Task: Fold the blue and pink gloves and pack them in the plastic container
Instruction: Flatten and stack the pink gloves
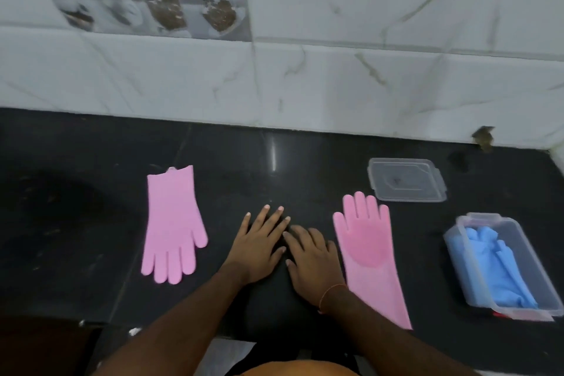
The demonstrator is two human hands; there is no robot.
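Two pink gloves lie flat on the black counter (91, 223). One pink glove (172, 229) is at the left, fingers toward me. The other pink glove (370, 256) is right of centre, fingers pointing away, its cuff near the counter's front edge. A clear plastic container (529, 272) at the right holds the blue gloves (500, 268). My left hand (259, 249) and my right hand (311, 262) rest flat on the counter between the pink gloves, fingers straight, holding nothing. The right hand is just beside the right pink glove.
A clear plastic lid (406, 178) lies on the counter behind the right pink glove. A white marbled tile wall (335, 85) rises at the back. The counter's front edge runs close to my body.
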